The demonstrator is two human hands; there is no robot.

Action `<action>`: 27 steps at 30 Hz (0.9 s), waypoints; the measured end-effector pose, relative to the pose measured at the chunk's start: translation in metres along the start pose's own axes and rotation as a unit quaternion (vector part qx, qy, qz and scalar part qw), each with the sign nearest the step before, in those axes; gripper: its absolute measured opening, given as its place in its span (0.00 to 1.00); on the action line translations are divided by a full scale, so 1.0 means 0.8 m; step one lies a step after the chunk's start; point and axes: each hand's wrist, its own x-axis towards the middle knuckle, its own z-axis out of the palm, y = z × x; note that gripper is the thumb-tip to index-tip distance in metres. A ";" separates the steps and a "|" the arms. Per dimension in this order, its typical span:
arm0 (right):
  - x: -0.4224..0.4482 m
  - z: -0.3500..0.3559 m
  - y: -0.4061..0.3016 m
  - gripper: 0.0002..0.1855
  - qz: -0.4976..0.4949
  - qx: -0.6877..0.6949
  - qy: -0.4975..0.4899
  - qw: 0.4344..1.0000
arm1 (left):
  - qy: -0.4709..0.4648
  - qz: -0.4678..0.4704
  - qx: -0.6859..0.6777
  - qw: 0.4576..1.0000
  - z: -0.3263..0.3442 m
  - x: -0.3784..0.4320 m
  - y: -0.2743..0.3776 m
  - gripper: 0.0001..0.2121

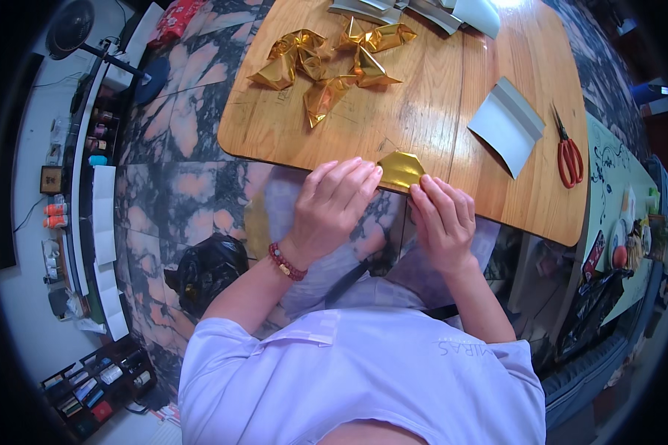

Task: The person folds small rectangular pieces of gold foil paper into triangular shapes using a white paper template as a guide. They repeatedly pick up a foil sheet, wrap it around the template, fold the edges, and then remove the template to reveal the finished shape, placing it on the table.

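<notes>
A small piece of gold foil paper [399, 170], folded with slanted upper corners, lies at the near edge of the wooden table [434, 111]. My left hand [334, 203] grips its left end with the fingertips. At its right end, the thumb and fingers of my right hand [444, 214] pinch the lower corner. Beyond my left hand rest several folded gold foil shapes [325, 97] with pointed ends. To the right are a creased sheet of paper [504, 128], pale side up, and red-handled scissors [569, 156] with their blades together, pointing away from me.
More pale creased sheets [473, 15] are piled at the table's far side. A black plastic bag [211, 272] sits on the marble-patterned floor at left. Past the table's right edge stands a pale green table [607, 167] with various items. A fan [69, 28] is at upper left.
</notes>
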 end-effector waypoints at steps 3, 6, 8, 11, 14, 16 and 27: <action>0.009 -0.009 0.006 0.15 -0.012 0.052 0.008 0.999 | 0.022 0.015 -0.011 1.000 -0.004 0.002 -0.002 0.19; 0.017 -0.017 0.007 0.16 -0.017 0.070 -0.012 0.997 | 0.017 0.019 -0.027 0.999 -0.009 0.003 -0.002 0.18; 0.014 -0.021 0.005 0.17 -0.034 0.063 -0.025 0.997 | 0.010 0.019 -0.033 0.999 -0.014 0.003 0.000 0.17; 0.012 -0.028 0.002 0.17 -0.049 0.073 -0.031 0.996 | 0.007 0.027 -0.035 0.999 -0.025 0.003 0.003 0.16; 0.020 -0.045 -0.001 0.14 -0.072 0.092 -0.041 0.992 | -0.011 0.049 -0.049 0.998 -0.042 0.008 -0.002 0.14; 0.031 -0.063 -0.002 0.13 -0.082 0.109 -0.060 0.989 | -0.019 0.051 -0.099 0.994 -0.056 0.014 -0.007 0.12; 0.053 -0.107 0.021 0.08 0.166 0.619 -0.239 0.729 | -0.246 -0.073 -0.669 0.698 -0.088 0.019 -0.047 0.12</action>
